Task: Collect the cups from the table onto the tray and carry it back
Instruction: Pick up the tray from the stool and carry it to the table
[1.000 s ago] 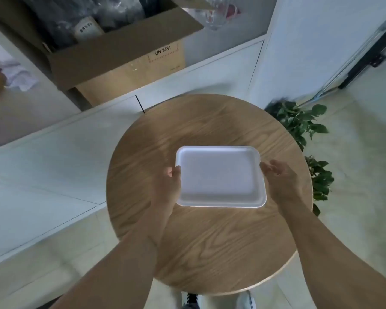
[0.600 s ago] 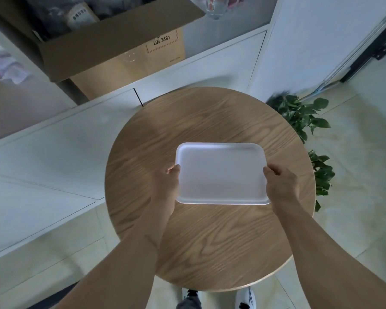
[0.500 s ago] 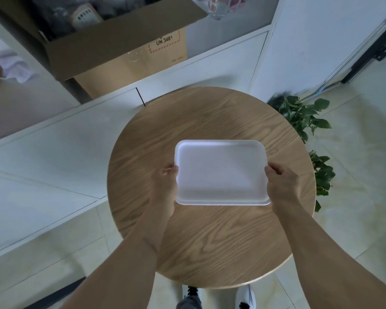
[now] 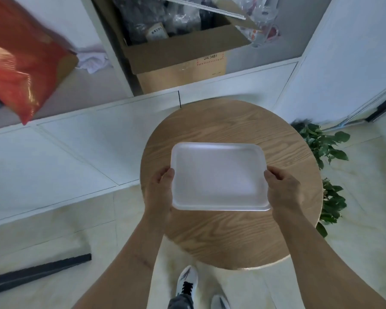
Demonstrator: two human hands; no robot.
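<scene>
An empty white rectangular tray point(image 4: 218, 175) is held above the round wooden table point(image 4: 232, 237). My left hand point(image 4: 159, 192) grips the tray's left edge, thumb on the rim. On the opposite edge my right hand point(image 4: 283, 188) holds it the same way. No cups are on the tray or on the table. Clear glasses or cups point(image 4: 263, 32) show on a shelf at the top right, blurred.
An open cardboard box point(image 4: 178, 56) full of bags sits in a white cabinet behind the table. A red bag point(image 4: 18, 63) lies on the shelf at the left. Green plants point(image 4: 325, 152) stand right of the table. My shoes point(image 4: 187, 284) are on the tiled floor.
My right hand closed on the tray's right edge. Both hands lifted the tray off the table, and the view shifted back and left, showing the red bag and the floor.
</scene>
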